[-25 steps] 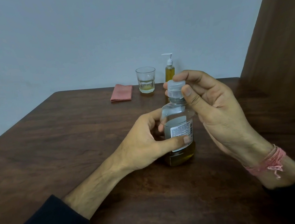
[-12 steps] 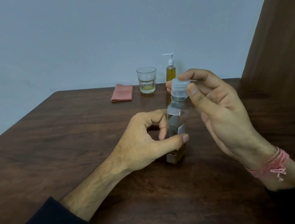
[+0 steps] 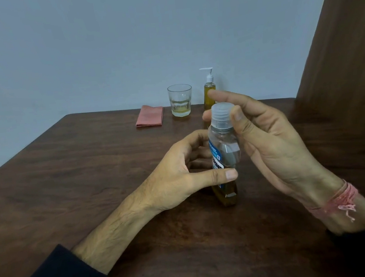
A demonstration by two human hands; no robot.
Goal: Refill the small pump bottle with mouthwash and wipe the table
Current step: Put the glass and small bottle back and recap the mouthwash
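Note:
A clear mouthwash bottle with a blue label and a little amber liquid at its base stands on the brown table, slightly tilted. My left hand grips its body, thumb across the front. My right hand pinches the translucent cap between thumb and fingers, index finger raised. The small pump bottle, filled with amber liquid and topped by a white pump, stands at the table's far edge. A folded pink cloth lies at the far edge to the left.
A drinking glass with a little pale liquid stands between the cloth and the pump bottle. A brown panel rises on the right. A grey wall is behind the table.
The mouthwash bottle has turned in my left hand, so its blue label side now shows. My right hand stays on the cap, with the index finger lifted.

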